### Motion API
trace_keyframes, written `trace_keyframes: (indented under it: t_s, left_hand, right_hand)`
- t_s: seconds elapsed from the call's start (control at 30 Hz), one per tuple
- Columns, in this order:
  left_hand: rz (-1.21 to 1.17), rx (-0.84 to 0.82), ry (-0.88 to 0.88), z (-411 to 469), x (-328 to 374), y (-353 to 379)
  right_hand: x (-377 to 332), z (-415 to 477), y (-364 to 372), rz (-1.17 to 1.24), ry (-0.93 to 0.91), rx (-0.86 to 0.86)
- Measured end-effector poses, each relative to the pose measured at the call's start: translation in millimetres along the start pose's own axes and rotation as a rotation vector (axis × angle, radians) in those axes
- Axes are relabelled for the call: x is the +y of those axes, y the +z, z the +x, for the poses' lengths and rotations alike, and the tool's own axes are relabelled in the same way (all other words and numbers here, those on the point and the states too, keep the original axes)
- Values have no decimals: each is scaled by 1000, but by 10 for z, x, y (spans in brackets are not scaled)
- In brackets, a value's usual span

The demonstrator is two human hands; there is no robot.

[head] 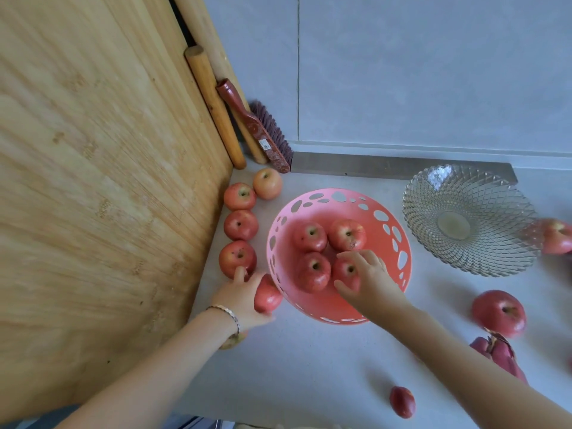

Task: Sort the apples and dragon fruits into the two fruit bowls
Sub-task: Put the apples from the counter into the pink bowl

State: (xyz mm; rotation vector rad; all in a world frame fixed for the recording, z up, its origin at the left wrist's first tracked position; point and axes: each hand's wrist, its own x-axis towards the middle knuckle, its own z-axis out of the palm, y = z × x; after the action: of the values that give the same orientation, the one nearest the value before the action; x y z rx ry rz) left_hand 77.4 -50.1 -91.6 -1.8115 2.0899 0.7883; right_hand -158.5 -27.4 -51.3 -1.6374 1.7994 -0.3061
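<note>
A pink perforated bowl (399,243) stands mid-counter with several red apples in it. My right hand (368,280) reaches into it, fingers curled around the near-right apple (346,270). My left hand (240,297) grips another apple (267,295) just outside the bowl's left wall. Several loose apples (240,225) line the wooden board to the left. A clear glass bowl (470,218) sits at the right with no fruit in it. A dragon fruit (498,354) lies at the right, partly hidden by my right arm.
A large wooden board (102,181) leans along the left. Rolling pins (213,106) and a red brush (260,128) stand in the corner. More apples lie at the right (500,312), at the far right edge (557,236), and a small one near the front (401,401).
</note>
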Motion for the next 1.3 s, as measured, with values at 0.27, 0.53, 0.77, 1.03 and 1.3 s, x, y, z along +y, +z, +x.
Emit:
trace_keyframes:
  t_s: [0.27,0.53,0.77,1.03,1.3]
  left_hand:
    - [-324,345,-160,-94,57,95]
    - [-463,849,429,-279,296,-559]
    - [-853,379,588,-202,707,-592]
    - [-73,274,231,334,513,-413]
    - [42,184,157,435,654,-212]
  right_hand:
    - [-89,-97,34,102,-103,60]
    - [-570,-50,-127,358,-190,-49]
    - [-513,76,-398,509,-211,-99]
    - [-120,587,-409,363,175,273]
    - [-238,1168,-146,162,251,277]
